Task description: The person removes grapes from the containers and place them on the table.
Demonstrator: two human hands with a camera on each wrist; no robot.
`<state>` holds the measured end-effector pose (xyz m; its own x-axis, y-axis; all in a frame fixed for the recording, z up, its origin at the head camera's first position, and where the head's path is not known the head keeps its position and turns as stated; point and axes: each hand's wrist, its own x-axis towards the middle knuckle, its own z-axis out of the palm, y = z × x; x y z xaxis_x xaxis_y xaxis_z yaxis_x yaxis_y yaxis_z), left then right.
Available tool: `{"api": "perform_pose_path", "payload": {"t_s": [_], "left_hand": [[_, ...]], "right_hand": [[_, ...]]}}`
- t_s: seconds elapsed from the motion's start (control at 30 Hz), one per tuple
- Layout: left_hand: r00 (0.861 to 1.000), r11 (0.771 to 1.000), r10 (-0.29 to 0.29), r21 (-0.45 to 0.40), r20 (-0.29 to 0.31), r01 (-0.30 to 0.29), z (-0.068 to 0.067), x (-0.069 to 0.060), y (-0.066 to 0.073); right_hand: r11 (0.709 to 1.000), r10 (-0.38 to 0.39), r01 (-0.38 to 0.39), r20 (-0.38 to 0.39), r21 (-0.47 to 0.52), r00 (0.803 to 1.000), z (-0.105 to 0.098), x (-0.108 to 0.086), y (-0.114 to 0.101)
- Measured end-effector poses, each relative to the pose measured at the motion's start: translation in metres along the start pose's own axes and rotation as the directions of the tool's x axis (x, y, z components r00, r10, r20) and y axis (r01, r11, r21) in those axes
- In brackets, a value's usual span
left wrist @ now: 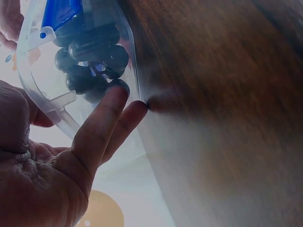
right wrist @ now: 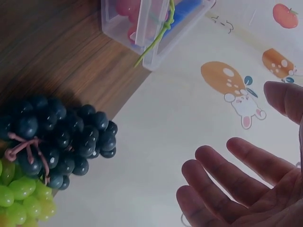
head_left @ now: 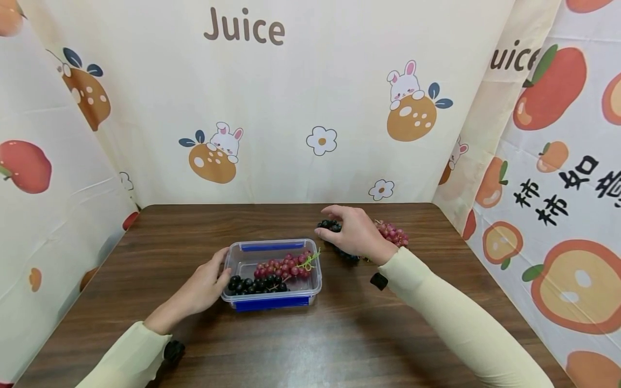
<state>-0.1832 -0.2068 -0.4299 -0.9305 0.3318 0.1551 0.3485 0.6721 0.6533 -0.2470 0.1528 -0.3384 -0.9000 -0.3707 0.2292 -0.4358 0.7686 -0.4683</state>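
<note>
A clear plastic box (head_left: pixel 271 302) with blue clips holds red grapes (head_left: pixel 286 267) and black grapes (head_left: pixel 262 284). My left hand (head_left: pixel 204 283) rests against its left side; in the left wrist view the straight fingers of that hand (left wrist: pixel 61 161) touch the clear wall beside the black grapes (left wrist: pixel 94 61). Above another black bunch (head_left: pixel 346 256), right of the box, hovers my right hand (head_left: pixel 356 231), which partly hides it. The right wrist view shows this hand (right wrist: pixel 255 189) empty, fingers spread, apart from the black bunch (right wrist: pixel 61 137).
Behind my right hand, more red grapes (head_left: pixel 394 233) lie on the brown wooden table (head_left: pixel 291 350). Green grapes (right wrist: pixel 23 198) sit beside the black bunch in the right wrist view. Printed cloth (head_left: pixel 310 97) hangs behind the table and along both sides.
</note>
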Motion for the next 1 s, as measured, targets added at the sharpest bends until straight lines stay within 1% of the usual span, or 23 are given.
{"api": "perform_pose_path", "payload": {"t_s": [0.13, 0.37, 0.63, 0.83, 1.0], "left_hand": [[1.000, 1.000, 0.000, 0.001, 0.002, 0.000, 0.000, 0.000, 0.000], [1.000, 1.000, 0.006, 0.001, -0.007, -0.006, 0.001, 0.000, -0.001], [1.000, 1.000, 0.011, 0.006, -0.009, -0.011, 0.000, 0.000, 0.000], [1.000, 1.000, 0.009, 0.005, -0.004, -0.009, 0.000, 0.000, 0.000], [1.000, 1.000, -0.001, 0.005, 0.000, 0.001, 0.001, 0.000, -0.001]], "right_hand": [[1.000, -0.031, 0.031, 0.016, -0.001, 0.999, 0.004, 0.001, -0.005], [0.999, -0.047, 0.048, 0.068, -0.013, 0.997, 0.010, 0.003, -0.011], [0.994, -0.086, 0.094, 0.140, -0.054, 0.986, 0.015, 0.008, -0.019], [0.989, -0.121, 0.137, 0.221, -0.060, 0.968, 0.019, 0.014, -0.027], [0.977, -0.155, 0.192, 0.308, -0.094, 0.939, 0.024, 0.020, -0.033]]}}
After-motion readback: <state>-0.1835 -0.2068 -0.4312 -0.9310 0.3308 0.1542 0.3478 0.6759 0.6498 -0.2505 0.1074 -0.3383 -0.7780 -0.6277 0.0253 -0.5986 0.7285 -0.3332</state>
